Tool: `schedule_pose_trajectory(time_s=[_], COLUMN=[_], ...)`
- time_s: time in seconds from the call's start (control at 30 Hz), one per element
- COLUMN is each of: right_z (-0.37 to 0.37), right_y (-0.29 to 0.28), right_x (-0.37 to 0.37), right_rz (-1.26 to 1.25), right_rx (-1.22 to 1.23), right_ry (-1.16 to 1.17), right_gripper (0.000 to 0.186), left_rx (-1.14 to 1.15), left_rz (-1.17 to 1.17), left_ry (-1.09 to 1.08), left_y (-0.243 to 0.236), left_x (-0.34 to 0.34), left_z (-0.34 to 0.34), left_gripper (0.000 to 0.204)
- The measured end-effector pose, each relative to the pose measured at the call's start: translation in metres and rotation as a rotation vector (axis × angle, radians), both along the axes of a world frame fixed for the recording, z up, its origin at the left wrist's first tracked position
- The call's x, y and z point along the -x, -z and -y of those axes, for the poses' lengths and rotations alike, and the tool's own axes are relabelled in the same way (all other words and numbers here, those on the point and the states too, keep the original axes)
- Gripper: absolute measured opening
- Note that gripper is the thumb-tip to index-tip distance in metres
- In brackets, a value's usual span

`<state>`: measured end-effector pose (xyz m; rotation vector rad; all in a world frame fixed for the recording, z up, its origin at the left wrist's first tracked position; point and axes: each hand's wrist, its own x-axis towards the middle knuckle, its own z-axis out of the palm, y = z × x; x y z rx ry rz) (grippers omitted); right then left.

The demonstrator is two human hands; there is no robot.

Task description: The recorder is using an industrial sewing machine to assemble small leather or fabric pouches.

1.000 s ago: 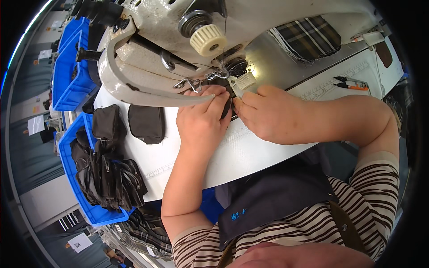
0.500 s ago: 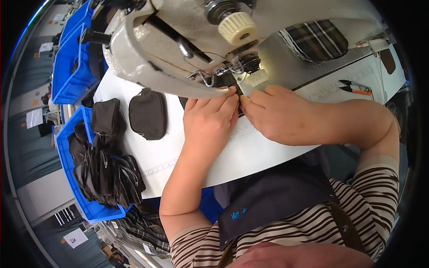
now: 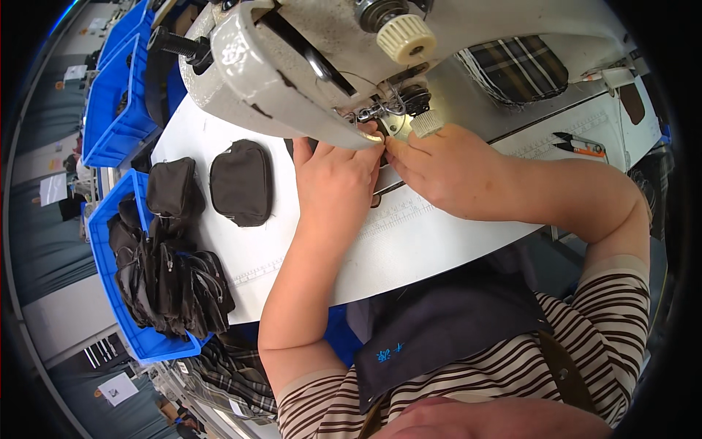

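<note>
A dark fabric piece lies beneath the head of a white sewing machine, mostly covered by my hands. My left hand presses on it, fingers close together beside the needle area. From the right, my right hand pinches its edge, thumb and forefinger nearly meeting my left fingertips. A small ring-like pull pokes out below my left fingers. The machine's curved cover hides part of the stitching spot. To the left, a dark square pouch rests on the white tabletop.
A blue bin full of dark pouches stands at the table's left edge, another dark pouch by its rim. Plaid fabric pieces lie behind my right hand. Orange-handled thread snips sit at right. More blue bins stand far left.
Both hands have moved slightly away from me and a little left, with the fabric under them. The ring-like pull has come into sight. The machine head appears shifted a little to the right.
</note>
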<state>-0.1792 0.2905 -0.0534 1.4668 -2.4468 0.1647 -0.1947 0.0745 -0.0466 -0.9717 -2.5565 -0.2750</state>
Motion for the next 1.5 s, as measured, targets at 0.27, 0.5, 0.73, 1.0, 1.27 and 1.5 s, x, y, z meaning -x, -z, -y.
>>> schedule_pose_trajectory(time_s=[0.27,0.5,0.73,1.0,1.27,1.5], right_z=[0.000,0.000,0.000,0.004,0.007,0.007], right_y=[0.004,-0.002,-0.001,0.004,0.005,0.003], right_x=[-0.009,-0.010,-0.008,0.004,0.000,0.000], right_rz=[-0.058,0.035,0.044,-0.043,-0.030,0.062], right_rx=[0.072,-0.033,-0.001,0.089,0.160,0.085], right_ry=[-0.031,-0.045,-0.044,0.037,0.004,-0.006], right_gripper=[0.018,0.035,0.034,0.015,0.020,0.041], left_rx=[-0.038,-0.052,-0.074,-0.036,0.026,-0.003], left_rz=[0.020,0.133,0.158,0.110,0.034,0.041], left_ry=[0.055,0.023,0.077,0.013,-0.015,0.033], left_y=[-0.001,-0.008,-0.006,-0.006,-0.003,-0.003], left_x=[-0.009,-0.011,-0.004,0.005,0.002,0.005], left_z=[0.001,0.001,0.004,0.000,0.000,0.007], left_gripper=[0.028,0.028,0.027,0.023,0.026,0.030])
